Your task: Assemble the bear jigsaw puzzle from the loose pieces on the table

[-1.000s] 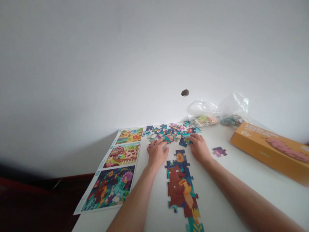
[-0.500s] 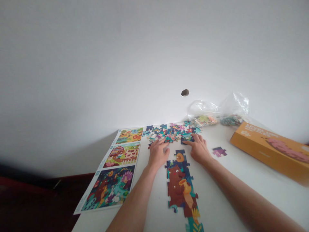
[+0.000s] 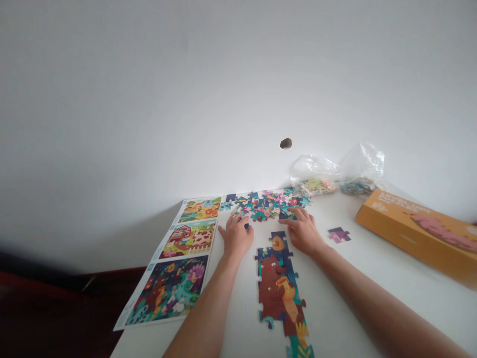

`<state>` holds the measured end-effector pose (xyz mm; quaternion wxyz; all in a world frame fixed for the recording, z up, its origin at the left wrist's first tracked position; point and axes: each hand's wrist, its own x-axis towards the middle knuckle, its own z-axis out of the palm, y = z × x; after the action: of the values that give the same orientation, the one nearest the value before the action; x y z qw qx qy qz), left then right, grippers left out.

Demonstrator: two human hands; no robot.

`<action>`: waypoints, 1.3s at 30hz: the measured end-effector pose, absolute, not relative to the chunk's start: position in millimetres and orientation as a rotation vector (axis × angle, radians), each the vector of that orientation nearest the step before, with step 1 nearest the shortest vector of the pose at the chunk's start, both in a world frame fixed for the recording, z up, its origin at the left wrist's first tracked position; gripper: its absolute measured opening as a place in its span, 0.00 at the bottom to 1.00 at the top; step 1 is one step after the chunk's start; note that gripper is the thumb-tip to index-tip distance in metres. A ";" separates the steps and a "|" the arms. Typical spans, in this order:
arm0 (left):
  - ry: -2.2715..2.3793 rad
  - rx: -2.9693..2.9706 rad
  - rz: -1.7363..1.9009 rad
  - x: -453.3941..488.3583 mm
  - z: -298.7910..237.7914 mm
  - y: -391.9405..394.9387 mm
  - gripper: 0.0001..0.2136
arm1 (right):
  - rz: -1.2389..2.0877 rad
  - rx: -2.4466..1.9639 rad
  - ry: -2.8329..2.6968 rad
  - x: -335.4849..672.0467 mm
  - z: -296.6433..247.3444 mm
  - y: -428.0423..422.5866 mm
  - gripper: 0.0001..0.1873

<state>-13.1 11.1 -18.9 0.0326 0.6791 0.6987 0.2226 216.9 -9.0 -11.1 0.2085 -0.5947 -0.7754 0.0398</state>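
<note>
Two hands, apart, work at a heap of jigsaw pieces (image 3: 265, 206)

The heap lies at the far edge of a white table (image 3: 372, 238). The right hand (image 3: 303, 231) lies open, fingertips on its near edge; the left hand (image 3: 235, 237) curls beside a small dark piece (image 3: 246, 225), grip unclear. An assembled bear section (image 3: 279, 293) sits at 6 o'clock, a purple piece (image 3: 339, 235) at 4, an orange box (image 3: 413, 228) at 3, plastic bags (image 3: 316, 169) at 2, picture sheets (image 3: 182, 263) at 8.
</note>
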 end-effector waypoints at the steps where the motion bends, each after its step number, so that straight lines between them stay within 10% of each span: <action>1: 2.147 2.086 0.689 -12.7 -19.2 11.1 0.17 | 0.109 -1.621 -2.170 216.6 -11.3 -9.3 0.23; 39: 1.896 2.268 0.652 -3.3 -17.0 4.2 0.15 | -0.051 -2.034 -1.794 220.3 -11.0 -7.6 0.16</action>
<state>-3.3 4.2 -17.0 0.0571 0.7481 0.6252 0.2150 220.3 -7.6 -11.0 0.2126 -0.7327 -0.6462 -0.0183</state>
